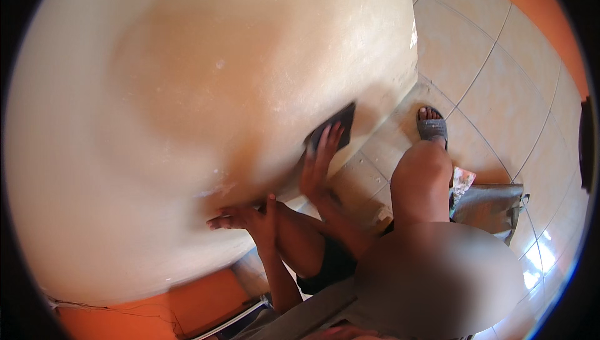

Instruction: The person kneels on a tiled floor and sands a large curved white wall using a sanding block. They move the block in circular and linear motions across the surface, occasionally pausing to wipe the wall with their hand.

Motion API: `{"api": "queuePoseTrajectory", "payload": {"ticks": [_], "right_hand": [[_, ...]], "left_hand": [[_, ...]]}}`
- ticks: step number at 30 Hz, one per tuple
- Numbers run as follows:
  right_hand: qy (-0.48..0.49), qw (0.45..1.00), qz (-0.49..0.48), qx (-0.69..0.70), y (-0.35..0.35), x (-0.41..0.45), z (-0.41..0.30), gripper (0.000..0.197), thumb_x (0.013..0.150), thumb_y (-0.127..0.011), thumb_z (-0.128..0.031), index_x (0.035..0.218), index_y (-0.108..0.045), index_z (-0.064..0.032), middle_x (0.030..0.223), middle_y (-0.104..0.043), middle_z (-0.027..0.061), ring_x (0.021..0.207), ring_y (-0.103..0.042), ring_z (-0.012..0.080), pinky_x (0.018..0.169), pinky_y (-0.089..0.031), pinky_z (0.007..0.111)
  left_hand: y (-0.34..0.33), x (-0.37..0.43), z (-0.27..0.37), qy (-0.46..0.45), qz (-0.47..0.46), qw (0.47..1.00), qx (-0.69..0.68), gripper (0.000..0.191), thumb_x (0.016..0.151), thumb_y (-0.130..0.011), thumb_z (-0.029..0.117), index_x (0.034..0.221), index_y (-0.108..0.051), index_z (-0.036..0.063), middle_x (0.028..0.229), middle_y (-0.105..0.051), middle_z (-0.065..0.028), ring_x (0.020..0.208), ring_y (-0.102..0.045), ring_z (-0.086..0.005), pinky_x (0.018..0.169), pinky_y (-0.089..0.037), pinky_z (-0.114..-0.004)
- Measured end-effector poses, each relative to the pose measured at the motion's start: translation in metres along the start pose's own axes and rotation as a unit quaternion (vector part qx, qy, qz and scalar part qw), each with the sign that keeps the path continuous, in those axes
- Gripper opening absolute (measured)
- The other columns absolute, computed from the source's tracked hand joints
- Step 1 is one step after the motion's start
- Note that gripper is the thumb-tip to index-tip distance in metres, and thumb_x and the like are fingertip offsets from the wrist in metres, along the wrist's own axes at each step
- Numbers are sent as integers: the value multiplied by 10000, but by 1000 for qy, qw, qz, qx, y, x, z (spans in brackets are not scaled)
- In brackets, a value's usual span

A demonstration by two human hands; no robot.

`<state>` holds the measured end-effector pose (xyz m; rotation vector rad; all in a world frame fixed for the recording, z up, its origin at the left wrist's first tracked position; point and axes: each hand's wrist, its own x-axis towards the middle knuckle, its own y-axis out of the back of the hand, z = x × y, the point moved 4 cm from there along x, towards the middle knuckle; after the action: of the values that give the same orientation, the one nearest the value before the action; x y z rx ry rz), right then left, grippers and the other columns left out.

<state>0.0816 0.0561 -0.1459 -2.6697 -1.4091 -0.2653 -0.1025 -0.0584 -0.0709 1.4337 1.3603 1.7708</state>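
Observation:
A dark sheet, possibly sandpaper [346, 117], lies flat against the lower part of a cream painted wall [211, 82]. My right hand [321, 157] presses on it with extended fingers; the hand is slightly blurred. My left hand [248, 220] is spread beside my bent knee, its fingers at the wall and its thumb pointing up; nothing is seen in it. Whether its palm rests on the wall or on the knee cannot be told. The wall has pale scuffs and whitish patches.
My sandalled foot [431, 123] stands on the tiled floor [487, 143]. Beside my leg lies a grey bag [487, 208] with a patterned piece [463, 180] against it. Crumbs of debris dot the floor along the wall. Thin cables [112, 308] run by an orange wall [206, 302] at lower left.

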Motion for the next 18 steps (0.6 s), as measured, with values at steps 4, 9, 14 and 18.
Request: {"api": "queuePoseTrajectory", "payload": {"ticks": [4,9,14,18], "right_hand": [[-167,968,140,124,50,83,34,665,1042,-373,-389,1460,-246,114,1497,-273,332,1379,-322,399,1152,-232,437],[-120,936,313,104,119,114,-8,679,1044,-373,-384,1414,-271,177,1443,-311,395,1359,-359,400,1145,-247,423],[-264,891,200,310,128,100,-35,688,1025,-414,-442,1463,-285,73,1508,-342,216,1358,-371,313,1132,-270,386],[-267,822,158,478,164,123,-45,629,1021,-423,-456,1444,-359,5,1459,-416,125,1288,-428,253,1096,-317,350]], "left_hand": [[14,-8,9,21,31,998,-58,1366,716,-689,720,1504,198,43,1443,414,-311,1344,378,-493,1054,124,-710],[33,5,41,-5,79,989,-123,1230,738,-705,642,1554,37,96,1531,261,-302,1403,261,-506,1055,116,-716],[63,-14,44,-129,87,984,-91,1012,733,-724,513,1533,-244,121,1600,-114,-202,1470,7,-457,1078,42,-729],[88,-16,98,-383,-55,922,-13,870,758,-694,424,1491,-340,118,1577,-272,-108,1478,-163,-328,1120,-29,-706]]}}
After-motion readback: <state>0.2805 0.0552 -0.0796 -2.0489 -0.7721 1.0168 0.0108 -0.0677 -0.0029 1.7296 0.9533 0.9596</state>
